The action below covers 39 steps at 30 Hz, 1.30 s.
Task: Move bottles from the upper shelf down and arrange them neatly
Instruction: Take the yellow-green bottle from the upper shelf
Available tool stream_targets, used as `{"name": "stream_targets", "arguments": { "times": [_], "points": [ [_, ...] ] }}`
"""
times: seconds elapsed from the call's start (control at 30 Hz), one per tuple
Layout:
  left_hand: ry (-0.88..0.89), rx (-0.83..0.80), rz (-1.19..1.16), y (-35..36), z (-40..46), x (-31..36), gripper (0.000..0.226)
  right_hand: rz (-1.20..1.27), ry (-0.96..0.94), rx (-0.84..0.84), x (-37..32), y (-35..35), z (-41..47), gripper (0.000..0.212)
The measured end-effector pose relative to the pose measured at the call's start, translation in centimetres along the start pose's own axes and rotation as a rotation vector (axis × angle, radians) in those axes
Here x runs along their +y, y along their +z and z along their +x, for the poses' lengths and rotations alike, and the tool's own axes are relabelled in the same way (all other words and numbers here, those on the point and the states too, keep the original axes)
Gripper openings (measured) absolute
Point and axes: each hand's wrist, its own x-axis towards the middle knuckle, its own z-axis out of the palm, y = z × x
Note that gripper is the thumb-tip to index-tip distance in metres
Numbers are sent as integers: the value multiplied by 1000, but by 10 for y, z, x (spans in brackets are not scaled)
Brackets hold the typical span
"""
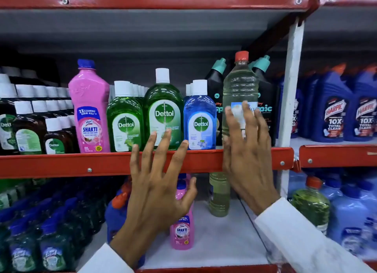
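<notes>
The right hand (247,160), fingers spread, lies flat against the tall clear plastic bottle with a red cap (239,89), which stands upright at the right end of the red-edged upper shelf (81,163), just right of a blue Dettol bottle (200,117); whether it grips is unclear. The left hand (157,183) is open and empty, fingers splayed before a large green Dettol bottle (163,107).

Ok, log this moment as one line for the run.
left hand: open, empty, before shelf edge | right hand: fingers on clear red-capped bottle, upper shelf | pink Shakti bottle: on lower shelf
</notes>
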Motion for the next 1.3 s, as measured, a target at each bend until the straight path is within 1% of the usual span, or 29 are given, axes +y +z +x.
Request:
{"name": "stream_targets", "arguments": {
  "times": [0.07,0.2,0.27,0.33,0.4,0.57,0.63,0.73,0.8,0.83,0.9,1.03,1.2,1.3],
  "points": [
    [-10,-22,-20,5,4,-1,74,23,121,14,5,3,16,68],
    [-3,-51,-58,12,2,1,73,201,359,-39,21,-4,46,104],
    [-3,-52,-56,18,0,-2,72,301,443,-52,28,-1,57,115],
    [-12,-56,-66,21,-3,-4,72,340,501,-7,31,7,64,112],
    [-22,-48,-84,23,-3,-3,71,395,533,46,33,13,69,101],
    [-37,-43,-79,24,-1,-4,70,493,498,165,34,13,76,81],
    [-36,-52,-86,23,-2,-5,70,521,477,272,34,4,73,79],
    [-46,-38,-97,24,-1,-3,69,562,437,445,31,-20,73,81],
    [-56,-26,-116,25,-1,-2,69,588,403,521,30,-41,72,80],
    [-60,-22,-122,25,0,-1,69,608,386,534,30,-52,70,80],
    [-65,-19,-129,24,0,0,69,671,369,505,31,-71,59,80],
    [-80,-22,-147,22,1,4,67,768,348,365,33,-91,16,78],
    [-94,-27,-142,19,2,7,66,732,326,175,29,-72,-66,76],
    [-96,-35,-147,18,2,6,65,746,352,115,27,-45,-104,77]
  ]
}}
